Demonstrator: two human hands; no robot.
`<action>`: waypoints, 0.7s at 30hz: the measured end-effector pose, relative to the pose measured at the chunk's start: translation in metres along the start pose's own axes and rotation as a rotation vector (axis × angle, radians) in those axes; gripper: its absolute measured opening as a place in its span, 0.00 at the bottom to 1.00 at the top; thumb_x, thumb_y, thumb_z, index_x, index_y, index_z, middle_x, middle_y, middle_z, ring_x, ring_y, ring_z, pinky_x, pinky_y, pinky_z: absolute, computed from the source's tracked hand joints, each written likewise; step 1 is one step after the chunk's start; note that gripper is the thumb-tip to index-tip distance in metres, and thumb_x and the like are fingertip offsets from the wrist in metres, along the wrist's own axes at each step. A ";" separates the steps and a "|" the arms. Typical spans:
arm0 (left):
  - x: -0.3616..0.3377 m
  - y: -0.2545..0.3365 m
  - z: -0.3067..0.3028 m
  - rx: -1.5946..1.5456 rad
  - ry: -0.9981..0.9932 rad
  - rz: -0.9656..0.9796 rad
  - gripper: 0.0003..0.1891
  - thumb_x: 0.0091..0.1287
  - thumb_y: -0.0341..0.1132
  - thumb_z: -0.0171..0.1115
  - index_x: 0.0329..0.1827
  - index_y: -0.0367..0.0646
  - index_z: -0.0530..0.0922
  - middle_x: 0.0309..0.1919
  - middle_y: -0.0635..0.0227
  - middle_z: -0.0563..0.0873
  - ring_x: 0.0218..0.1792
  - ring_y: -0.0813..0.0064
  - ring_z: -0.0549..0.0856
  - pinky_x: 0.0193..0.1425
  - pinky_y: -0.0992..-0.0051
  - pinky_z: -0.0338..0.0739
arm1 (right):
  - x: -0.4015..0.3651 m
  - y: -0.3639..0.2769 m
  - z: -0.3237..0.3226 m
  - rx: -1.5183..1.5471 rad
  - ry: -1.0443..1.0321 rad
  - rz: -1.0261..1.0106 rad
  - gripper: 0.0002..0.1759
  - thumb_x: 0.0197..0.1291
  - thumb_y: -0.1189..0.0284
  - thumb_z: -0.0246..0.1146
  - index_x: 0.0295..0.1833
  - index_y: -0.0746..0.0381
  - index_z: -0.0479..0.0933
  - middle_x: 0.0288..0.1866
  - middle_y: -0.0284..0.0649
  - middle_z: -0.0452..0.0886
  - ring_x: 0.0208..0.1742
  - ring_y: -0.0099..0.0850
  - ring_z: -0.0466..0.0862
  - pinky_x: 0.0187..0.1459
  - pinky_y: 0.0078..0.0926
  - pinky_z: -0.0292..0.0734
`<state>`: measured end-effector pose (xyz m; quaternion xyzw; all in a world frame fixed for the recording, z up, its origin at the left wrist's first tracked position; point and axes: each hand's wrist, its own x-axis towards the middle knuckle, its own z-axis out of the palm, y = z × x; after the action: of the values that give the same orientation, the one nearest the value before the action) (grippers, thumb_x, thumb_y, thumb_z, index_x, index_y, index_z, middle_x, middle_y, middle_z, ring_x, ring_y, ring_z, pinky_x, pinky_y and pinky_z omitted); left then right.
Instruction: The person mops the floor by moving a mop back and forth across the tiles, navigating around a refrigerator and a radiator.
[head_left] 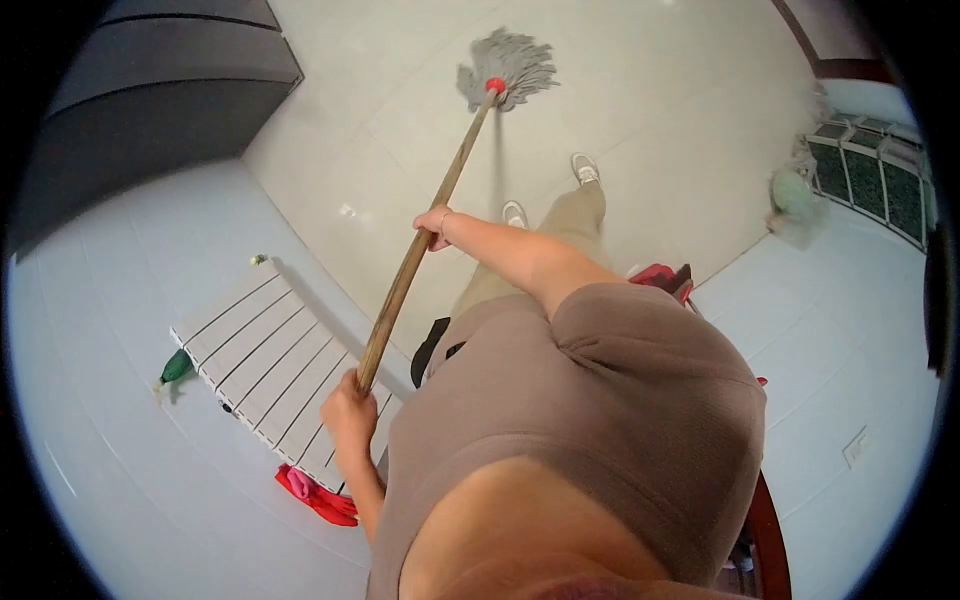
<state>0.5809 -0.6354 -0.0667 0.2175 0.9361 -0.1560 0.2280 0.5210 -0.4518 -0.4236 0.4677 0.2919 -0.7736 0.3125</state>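
A mop with a long wooden handle (pixel 404 278) runs slantwise across the head view. Its grey strand head (pixel 512 64) is spread on the floor ahead of my feet, joined to the pole by a red collar (pixel 495 86). My left hand (pixel 350 412) is wrapped round the upper end of the pole, low in the picture at left. Farther down the shaft, my right hand (pixel 435 225) grips it with the arm crossing in front of my body. Some of the fingers of both hands are hidden.
A white radiator (pixel 270 350) stands along the left wall, with red cloth (pixel 318 497) at its near end and a green bottle-like object (pixel 176 367) beside it. Dark cabinets (pixel 160 110) rise at upper left. A rack (pixel 868 175) and a pale bag (pixel 792 192) are at right.
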 end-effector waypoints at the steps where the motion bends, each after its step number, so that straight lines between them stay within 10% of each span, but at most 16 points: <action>1: -0.011 -0.008 -0.009 0.005 -0.003 -0.003 0.16 0.48 0.28 0.56 0.42 0.48 0.76 0.28 0.56 0.82 0.30 0.54 0.81 0.33 0.61 0.74 | 0.002 0.005 0.011 0.002 -0.005 0.003 0.14 0.47 0.74 0.62 0.40 0.67 0.69 0.35 0.45 0.75 0.33 0.37 0.80 0.31 0.40 0.80; 10: -0.002 -0.049 -0.058 -0.276 -0.168 -0.193 0.18 0.41 0.26 0.60 0.40 0.38 0.79 0.24 0.55 0.81 0.27 0.63 0.82 0.35 0.70 0.74 | -0.039 0.020 0.049 0.388 0.194 0.006 0.20 0.41 0.82 0.62 0.42 0.68 0.64 0.32 0.45 0.74 0.31 0.38 0.79 0.23 0.38 0.79; 21: 0.100 0.133 -0.085 -0.230 -0.329 0.092 0.18 0.39 0.27 0.62 0.37 0.31 0.78 0.18 0.67 0.74 0.23 0.81 0.73 0.29 0.77 0.69 | -0.097 -0.042 -0.182 0.501 0.453 -0.061 0.31 0.39 0.79 0.64 0.50 0.69 0.57 0.37 0.49 0.74 0.31 0.38 0.79 0.21 0.34 0.77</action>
<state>0.5337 -0.4543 -0.0703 0.2040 0.8870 -0.0709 0.4081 0.6235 -0.2689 -0.4001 0.6809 0.1687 -0.7068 0.0917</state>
